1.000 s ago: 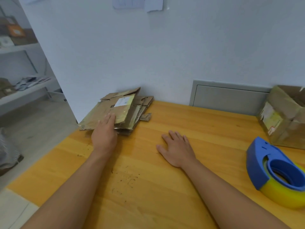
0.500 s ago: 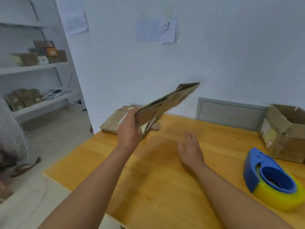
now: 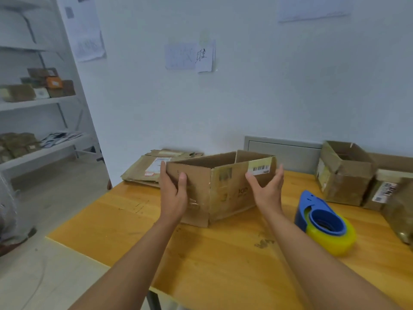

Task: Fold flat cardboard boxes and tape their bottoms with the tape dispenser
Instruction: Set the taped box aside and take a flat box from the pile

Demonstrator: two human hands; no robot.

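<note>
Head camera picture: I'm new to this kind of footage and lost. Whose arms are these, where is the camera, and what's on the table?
No machine here: a person wears a camera on the head, looking down at their own arms. The left hand grips one end of an opened box, thumb on its front. The right hand is spread at the other end; I can't tell if it touches. On the table lie a stack of flat boxes behind, a blue tape dispenser on the right, and more boxes beyond it.
</note>
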